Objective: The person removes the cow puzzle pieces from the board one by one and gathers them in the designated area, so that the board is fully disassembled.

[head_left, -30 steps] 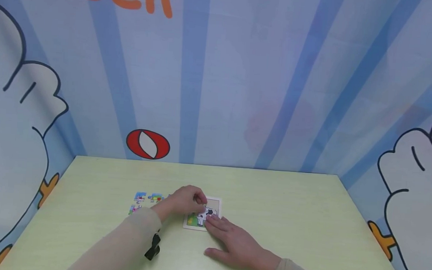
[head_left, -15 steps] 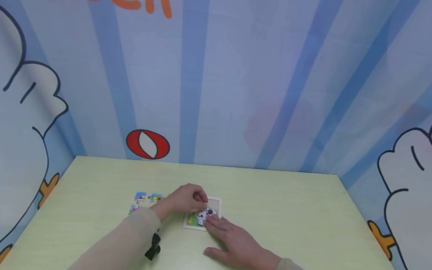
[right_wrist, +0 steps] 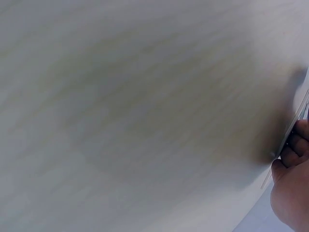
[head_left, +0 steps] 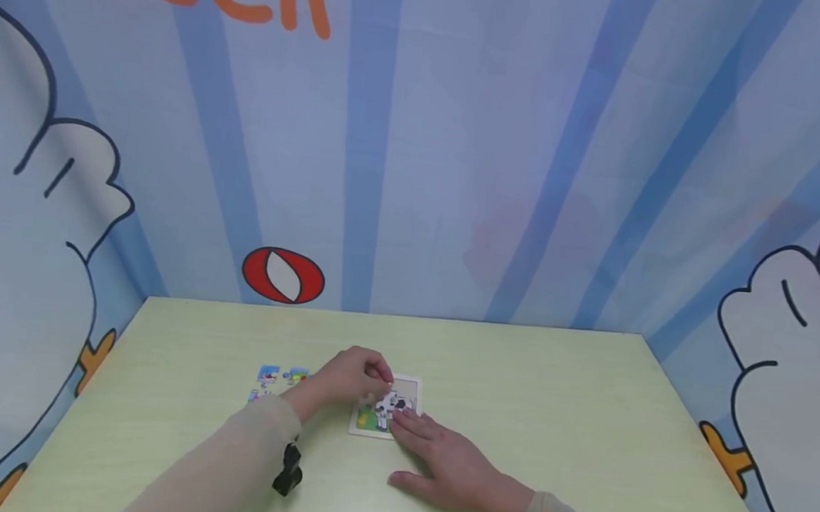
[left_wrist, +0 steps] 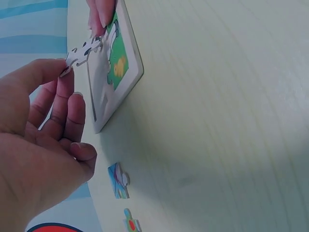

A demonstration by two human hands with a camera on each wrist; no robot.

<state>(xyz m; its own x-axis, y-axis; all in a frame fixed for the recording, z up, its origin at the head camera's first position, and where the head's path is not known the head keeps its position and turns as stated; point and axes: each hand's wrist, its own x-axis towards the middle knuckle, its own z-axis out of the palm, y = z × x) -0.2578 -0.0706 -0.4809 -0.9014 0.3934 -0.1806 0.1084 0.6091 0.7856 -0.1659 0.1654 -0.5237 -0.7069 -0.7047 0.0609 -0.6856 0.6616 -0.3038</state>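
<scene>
My left hand point(head_left: 350, 375) is over the left side of a small white-rimmed jigsaw puzzle board point(head_left: 420, 392). Between thumb and index finger it pinches a white puzzle piece point(left_wrist: 83, 52) with black spots, tilted above the board's bare recess in the left wrist view. Green and white pieces with a spotted animal picture point(head_left: 395, 402) fill the board's lower part. From the right, my right hand point(head_left: 444, 459) rests its straight fingers on the board's lower right, covering that corner. At the right wrist view's edge, the right hand point(right_wrist: 292, 188) is only partly visible.
Several loose puzzle pieces point(head_left: 268, 373) lie on the table left of the board, partly hidden by the left arm. A black strap bow point(head_left: 289, 470) hangs from the left sleeve. A striped blue backdrop point(head_left: 435, 172) stands behind the pale table point(head_left: 549, 387).
The left hand shifts very slightly over the board, keeping its pinch on the puzzle piece. My right hand stays in place. The head view has tilted a touch.
</scene>
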